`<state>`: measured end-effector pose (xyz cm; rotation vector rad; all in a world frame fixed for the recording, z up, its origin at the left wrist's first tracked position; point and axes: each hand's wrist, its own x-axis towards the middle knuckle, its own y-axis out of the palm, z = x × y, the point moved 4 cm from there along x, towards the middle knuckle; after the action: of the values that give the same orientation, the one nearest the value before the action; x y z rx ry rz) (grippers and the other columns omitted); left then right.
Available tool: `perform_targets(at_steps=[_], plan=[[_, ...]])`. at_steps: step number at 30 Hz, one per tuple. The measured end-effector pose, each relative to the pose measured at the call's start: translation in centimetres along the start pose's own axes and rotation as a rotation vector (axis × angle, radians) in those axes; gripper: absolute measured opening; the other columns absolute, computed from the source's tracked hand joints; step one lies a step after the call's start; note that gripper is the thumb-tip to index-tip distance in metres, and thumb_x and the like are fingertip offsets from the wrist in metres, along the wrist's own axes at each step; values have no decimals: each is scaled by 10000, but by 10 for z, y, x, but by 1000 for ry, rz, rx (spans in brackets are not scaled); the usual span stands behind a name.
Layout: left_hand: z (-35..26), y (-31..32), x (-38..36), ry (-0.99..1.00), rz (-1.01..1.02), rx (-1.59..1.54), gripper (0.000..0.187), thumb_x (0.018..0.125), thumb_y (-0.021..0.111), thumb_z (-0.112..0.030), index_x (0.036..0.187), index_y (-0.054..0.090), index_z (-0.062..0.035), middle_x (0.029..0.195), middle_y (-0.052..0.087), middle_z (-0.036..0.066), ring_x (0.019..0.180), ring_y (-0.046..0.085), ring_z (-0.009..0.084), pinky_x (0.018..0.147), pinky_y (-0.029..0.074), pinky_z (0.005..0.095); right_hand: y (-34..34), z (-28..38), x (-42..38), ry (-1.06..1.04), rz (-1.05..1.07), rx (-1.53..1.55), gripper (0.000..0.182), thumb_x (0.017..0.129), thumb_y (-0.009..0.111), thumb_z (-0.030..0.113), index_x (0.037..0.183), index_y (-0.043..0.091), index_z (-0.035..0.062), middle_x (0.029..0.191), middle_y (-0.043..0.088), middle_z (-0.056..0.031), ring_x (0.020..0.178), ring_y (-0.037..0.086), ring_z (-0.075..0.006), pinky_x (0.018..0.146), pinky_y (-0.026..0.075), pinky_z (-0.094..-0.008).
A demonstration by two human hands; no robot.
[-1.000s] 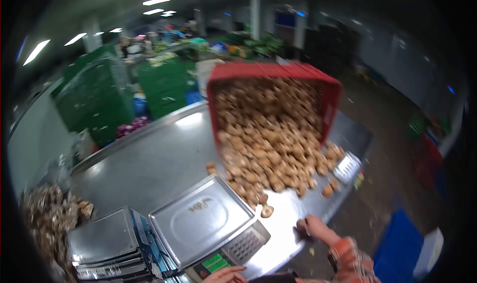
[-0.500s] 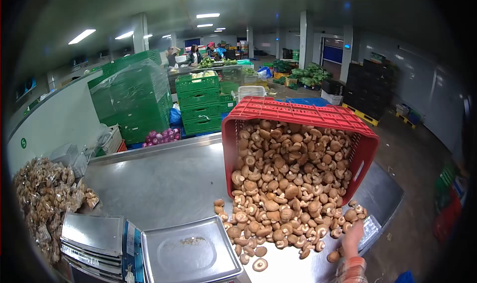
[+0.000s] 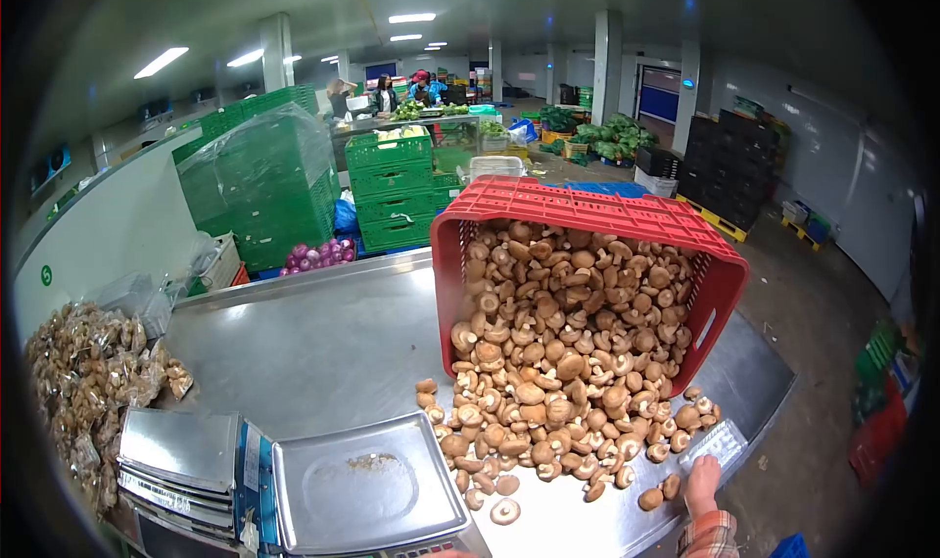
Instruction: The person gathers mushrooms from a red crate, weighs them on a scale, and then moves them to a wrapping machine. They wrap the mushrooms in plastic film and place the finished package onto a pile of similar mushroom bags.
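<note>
My right hand [image 3: 702, 486] is at the near right edge of the metal table, fingers curled closed on the near edge of clear plastic bags [image 3: 722, 442] lying flat there. Of my left hand [image 3: 450, 554], only a sliver of skin shows at the bottom edge, by the scale; its fingers are hidden. Brown mushrooms [image 3: 558, 362] spill from a red plastic crate [image 3: 587, 202] tipped on its side towards me. Two loose mushrooms [image 3: 651, 499] lie just left of my right hand. A scale with a steel tray [image 3: 367, 489] stands in front, holding only small crumbs.
Bagged mushrooms [image 3: 93, 382] are heaped at the left, beside a second scale-like metal device [image 3: 181, 450]. Behind the table [image 3: 313, 333] stand green crates [image 3: 392, 181] and purple onions [image 3: 318, 255]. Several people [image 3: 387, 98] are at a far counter. Black crates [image 3: 729, 166] are stacked at right.
My right hand has drawn slightly back towards me, and its fingers now sit at the bags' near edge. A sliver of my left hand has appeared at the bottom. The view has tilted slightly.
</note>
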<state>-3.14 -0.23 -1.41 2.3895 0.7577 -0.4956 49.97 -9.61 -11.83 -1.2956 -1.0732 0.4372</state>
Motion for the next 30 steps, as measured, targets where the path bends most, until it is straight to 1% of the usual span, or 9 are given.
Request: perform_targets(at_steps=[7, 8, 10, 12, 16, 19, 22, 26, 30], plan=[[27, -6, 50, 71, 53, 96, 318, 961, 432, -224, 1158, 495, 19, 964, 614, 148, 807, 613, 168, 710, 517, 288, -131, 151, -12, -430, -278, 435, 146, 603, 616, 23, 676, 498, 68, 694, 492, -105, 655, 502, -306, 533, 396, -410], [22, 5, 61, 102, 123, 209, 617, 944, 415, -428, 1362, 293, 9, 1117, 574, 174, 1008, 576, 233, 833, 484, 314, -130, 178, -30, -529, -191, 609, 112, 624, 618, 26, 663, 521, 66, 708, 530, -106, 660, 525, -293, 550, 417, -394], [-9, 31, 53, 143, 92, 265, 682, 932, 470, -391, 1395, 193, 26, 1212, 519, 171, 1043, 556, 217, 868, 471, 302, -125, 233, -74, -489, 220, 998, 131, 664, 655, 59, 790, 620, 57, 779, 585, -104, 702, 555, -284, 587, 442, -387], [5, 28, 61, 137, -66, 347, 640, 932, 478, -360, 1385, 226, 14, 1154, 548, 153, 1009, 562, 188, 815, 486, 288, -171, 278, -104, -919, 110, 943, 239, 680, 681, 96, 913, 636, 68, 831, 599, -103, 757, 576, -282, 636, 463, -392], [31, 5, 50, 73, -210, -30, 380, 923, 439, -164, 1209, 386, 81, 1018, 615, 199, 755, 635, 219, 685, 523, 278, -170, 275, -126, -619, 215, 934, 365, 725, 710, 281, 951, 594, 18, 919, 592, -144, 847, 584, -283, 688, 480, -381], [34, 9, 35, -112, 13, 64, 365, 929, 437, -156, 1212, 386, 67, 1038, 614, 199, 755, 646, 232, 638, 529, 286, -150, 246, -124, 216, 792, 1209, 409, 848, 576, 353, 1008, 572, -24, 641, 579, -82, 527, 552, -229, 538, 459, -325], [38, 29, 32, -274, 255, 173, 392, 944, 425, -164, 1258, 360, 62, 1073, 597, 207, 799, 641, 232, 702, 524, 291, -122, 250, -158, 407, 1306, 1529, 289, 925, 445, 290, 1015, 544, 34, 577, 474, -7, 428, 425, -87, 380, 339, -243], [35, 39, 24, -138, 223, -33, 444, 965, 406, -202, 1314, 314, 57, 1126, 561, 227, 896, 617, 241, 770, 510, 302, -108, 158, -128, 422, 926, 1098, 255, 891, 420, 204, 1026, 543, 25, 618, 542, -67, 432, 517, -143, 369, 409, -275], [45, 24, 23, -153, 240, -71, 446, 972, 391, -202, 1325, 307, 57, 1150, 542, 235, 945, 595, 242, 808, 498, 308, -111, -8, -87, 847, 720, 761, 310, 810, 499, 214, 693, 564, -66, 535, 545, -142, 401, 554, -252, 360, 456, -373]])
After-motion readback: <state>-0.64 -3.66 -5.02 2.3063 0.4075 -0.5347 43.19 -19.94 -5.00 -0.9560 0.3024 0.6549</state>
